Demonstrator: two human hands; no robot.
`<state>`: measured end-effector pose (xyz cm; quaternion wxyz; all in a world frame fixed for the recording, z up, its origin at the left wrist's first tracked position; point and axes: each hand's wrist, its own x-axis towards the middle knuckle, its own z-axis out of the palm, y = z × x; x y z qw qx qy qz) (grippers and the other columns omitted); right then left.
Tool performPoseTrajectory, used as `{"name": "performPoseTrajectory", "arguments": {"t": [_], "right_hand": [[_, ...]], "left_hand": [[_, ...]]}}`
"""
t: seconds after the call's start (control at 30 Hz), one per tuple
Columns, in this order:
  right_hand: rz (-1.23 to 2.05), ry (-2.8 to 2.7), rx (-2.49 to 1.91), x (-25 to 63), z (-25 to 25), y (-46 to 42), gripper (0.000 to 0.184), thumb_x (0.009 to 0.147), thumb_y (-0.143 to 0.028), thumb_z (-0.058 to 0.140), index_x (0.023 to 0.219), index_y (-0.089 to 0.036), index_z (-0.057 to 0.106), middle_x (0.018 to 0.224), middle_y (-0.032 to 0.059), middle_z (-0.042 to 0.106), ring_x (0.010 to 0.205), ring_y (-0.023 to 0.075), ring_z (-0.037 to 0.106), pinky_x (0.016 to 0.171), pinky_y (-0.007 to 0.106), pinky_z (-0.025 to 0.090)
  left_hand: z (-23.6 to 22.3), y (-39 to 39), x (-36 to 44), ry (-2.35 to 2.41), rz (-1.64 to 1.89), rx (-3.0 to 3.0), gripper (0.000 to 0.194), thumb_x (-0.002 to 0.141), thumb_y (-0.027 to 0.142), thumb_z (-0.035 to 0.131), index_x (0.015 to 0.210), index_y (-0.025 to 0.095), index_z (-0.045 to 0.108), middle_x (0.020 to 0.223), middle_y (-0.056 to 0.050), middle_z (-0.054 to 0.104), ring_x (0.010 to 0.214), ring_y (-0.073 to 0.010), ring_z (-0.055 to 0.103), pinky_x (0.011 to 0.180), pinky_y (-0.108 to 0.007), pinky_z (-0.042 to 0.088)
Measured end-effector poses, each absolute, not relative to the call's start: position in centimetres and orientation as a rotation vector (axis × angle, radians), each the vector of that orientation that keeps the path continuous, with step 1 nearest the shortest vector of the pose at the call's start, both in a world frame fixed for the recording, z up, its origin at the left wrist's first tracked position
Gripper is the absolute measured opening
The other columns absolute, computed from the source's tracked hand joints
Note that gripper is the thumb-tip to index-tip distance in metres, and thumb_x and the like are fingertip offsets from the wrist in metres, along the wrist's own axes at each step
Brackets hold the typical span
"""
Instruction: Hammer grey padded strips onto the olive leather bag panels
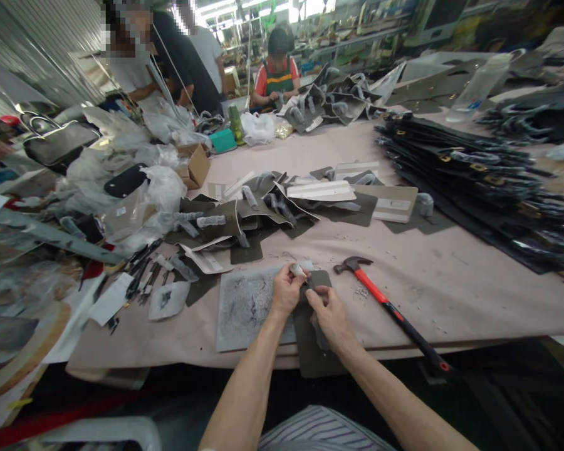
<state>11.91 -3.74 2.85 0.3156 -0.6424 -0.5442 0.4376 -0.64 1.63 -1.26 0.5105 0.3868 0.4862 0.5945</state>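
Observation:
My left hand (286,291) is closed around a small whitish roll-like piece (297,270), whose exact kind I cannot make out. Close beside it, my right hand (329,315) pinches a dark olive panel (314,360) near its upper part; a plastic-wrapped piece hangs under that palm. The panel lies partly over a grey slab (235,313) with a scuffed, speckled surface, and its lower end reaches past the table edge. To the right rests a claw hammer (380,295) with a red and black handle, touched by neither hand.
Olive panels with wrapped handles (263,210) lie across the table's middle. Black panels (474,181) are stacked at right. Plastic bags and a cardboard box (197,167) crowd the left; thin strips (145,275) lie nearer. Small metal bits surround the hammer head. A co-worker (277,78) sits opposite.

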Motion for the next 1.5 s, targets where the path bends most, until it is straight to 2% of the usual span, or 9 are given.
{"name": "performPoseTrajectory", "arguments": {"t": [0.2,0.3,0.43,0.63,1.0,1.2,1.27,1.37,1.5], "right_hand": [[0.425,-1.782,-1.846,19.5,2.2,-2.9,0.034,0.096,-0.043,0.046,0.109,-0.014,0.059,0.109,0.0187,0.064,0.101,0.03,0.059,0.09,0.041,0.046],[0.056,-2.051,-2.049,23.4,1.1,-2.4,0.034,0.097,-0.038,0.046,0.11,-0.01,0.06,0.106,0.0207,0.061,0.099,0.0333,0.056,0.082,0.042,0.043],[-0.098,-2.213,-2.137,26.0,-0.1,-2.2,0.033,0.1,-0.036,0.043,0.111,-0.01,0.06,0.097,0.0165,0.06,0.087,0.0298,0.056,0.07,0.037,0.038],[0.046,-2.271,-2.144,26.5,-0.2,-1.0,0.025,0.1,-0.031,0.043,0.095,-0.013,0.059,0.09,0.0143,0.059,0.082,0.0268,0.058,0.068,0.035,0.038],[0.495,-2.121,-2.214,26.3,0.1,-0.8,0.023,0.097,-0.033,0.048,0.107,-0.014,0.056,0.099,0.0154,0.065,0.087,0.0271,0.064,0.069,0.034,0.042],[1.67,-1.132,-1.931,24.6,3.0,-1.4,0.014,0.09,-0.034,0.049,0.09,-0.02,0.052,0.07,-0.0006,0.052,0.051,0.0129,0.046,0.049,0.027,0.039],[1.815,-1.015,-1.796,23.8,4.6,-1.8,0.016,0.091,-0.037,0.044,0.085,-0.022,0.047,0.066,-0.004,0.046,0.044,0.0098,0.037,0.044,0.025,0.034],[1.598,-1.194,-1.706,22.8,7.7,-2.1,0.027,0.094,-0.048,0.04,0.082,-0.024,0.044,0.063,-0.0051,0.043,0.042,0.0098,0.036,0.042,0.024,0.029],[0.742,-1.846,-1.593,22.5,10.5,-2.2,0.036,0.096,-0.053,0.039,0.076,-0.023,0.044,0.057,-0.0014,0.047,0.047,0.0131,0.042,0.05,0.028,0.026]], "left_hand": [[-1.2,1.6,-0.5,1.216,1.427,0.951,0.026,0.079,0.032,0.077,0.096,0.017,0.064,0.089,-0.006,0.075,0.084,-0.0186,0.073,0.085,-0.033,0.059],[-1.1,1.7,-0.4,1.231,1.421,0.946,0.025,0.078,0.032,0.077,0.095,0.017,0.065,0.09,-0.006,0.076,0.084,-0.0187,0.073,0.086,-0.033,0.059],[-1.0,1.7,-0.4,1.242,1.41,0.97,0.025,0.079,0.034,0.077,0.093,0.016,0.066,0.09,-0.006,0.075,0.084,-0.0188,0.073,0.085,-0.032,0.058],[-0.7,1.7,-0.3,1.276,1.39,1.001,0.027,0.079,0.036,0.078,0.093,0.016,0.066,0.09,-0.006,0.076,0.084,-0.0192,0.074,0.084,-0.032,0.058],[-0.8,1.7,-0.1,1.299,1.403,1.029,0.028,0.078,0.035,0.079,0.094,0.016,0.066,0.09,-0.006,0.077,0.084,-0.0189,0.073,0.084,-0.031,0.058],[-0.9,1.0,0.3,1.429,1.356,1.32,0.017,0.08,0.019,0.07,0.097,0.018,0.068,0.092,-0.005,0.077,0.084,-0.0197,0.073,0.08,-0.03,0.057],[-0.9,0.8,0.3,1.473,1.322,1.479,0.016,0.081,0.015,0.067,0.097,0.019,0.069,0.089,-0.004,0.077,0.08,-0.0189,0.072,0.077,-0.029,0.056],[-0.8,0.6,0.3,1.466,1.279,1.594,0.017,0.083,0.011,0.062,0.096,0.02,0.07,0.083,-0.002,0.076,0.076,-0.0177,0.071,0.074,-0.027,0.054],[-0.6,0.6,0.4,1.457,1.266,1.601,0.018,0.084,0.01,0.06,0.096,0.02,0.07,0.082,-0.001,0.075,0.077,-0.0169,0.07,0.077,-0.027,0.053]]}}
